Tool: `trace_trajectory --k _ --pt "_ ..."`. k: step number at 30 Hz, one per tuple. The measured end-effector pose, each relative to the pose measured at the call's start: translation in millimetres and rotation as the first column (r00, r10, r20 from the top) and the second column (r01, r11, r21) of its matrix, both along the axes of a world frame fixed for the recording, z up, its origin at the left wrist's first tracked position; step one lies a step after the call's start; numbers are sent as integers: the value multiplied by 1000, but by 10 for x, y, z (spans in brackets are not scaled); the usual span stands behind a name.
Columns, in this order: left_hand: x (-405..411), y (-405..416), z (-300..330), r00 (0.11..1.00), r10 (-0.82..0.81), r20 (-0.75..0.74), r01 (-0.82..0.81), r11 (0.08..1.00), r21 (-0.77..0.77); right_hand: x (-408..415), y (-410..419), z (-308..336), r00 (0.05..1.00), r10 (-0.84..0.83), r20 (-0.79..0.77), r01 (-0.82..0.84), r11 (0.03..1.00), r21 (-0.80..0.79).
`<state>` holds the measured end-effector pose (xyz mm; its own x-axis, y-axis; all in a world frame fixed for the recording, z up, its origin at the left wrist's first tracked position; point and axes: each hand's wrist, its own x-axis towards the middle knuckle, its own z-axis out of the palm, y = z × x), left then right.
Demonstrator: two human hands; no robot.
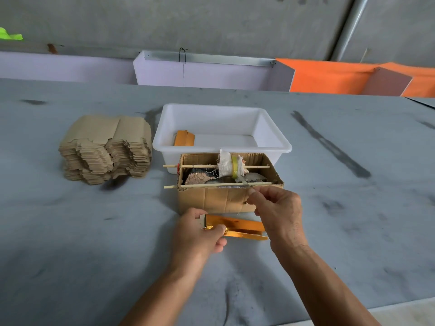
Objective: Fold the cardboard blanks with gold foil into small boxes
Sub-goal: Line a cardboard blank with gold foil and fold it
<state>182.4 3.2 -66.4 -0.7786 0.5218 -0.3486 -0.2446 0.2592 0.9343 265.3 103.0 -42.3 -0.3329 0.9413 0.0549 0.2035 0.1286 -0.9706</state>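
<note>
Pinching the gold blank (pixel 235 228), left grip (pixel 200 234) holds its end.

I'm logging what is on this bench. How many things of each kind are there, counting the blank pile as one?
Stack of cardboard blanks: 1
Gold foil pieces: 2, one in the left hand at, one in the tub
White plastic tub: 1
Open cardboard box: 1
Wooden sticks across the box: 2
Total: 7
</note>
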Motion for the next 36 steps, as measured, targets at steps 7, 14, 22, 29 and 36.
trace_trajectory --k 7,14,22,29,36 --pt "81 -142 189 858 -310 -409 162 920 -358 -13 10 9 1000 5 -26 -5 1000 -14" --pt "5 -177 690 289 -249 -924 4 966 -259 -43 21 -36 998 2 -55 -4 999 -41" --pt "-396 863 836 -7 -373 -928 148 917 -370 -26 29 -24 996 -3 -91 -9 991 -134" --pt "-409 1292 784 -182 -604 -776 113 771 -627 38 11 2 982 -41 -183 -22 945 -327" --pt "-411 1400 766 -228 -668 -708 82 711 -698 82 22 45 970 -55 -238 -48 912 -407"
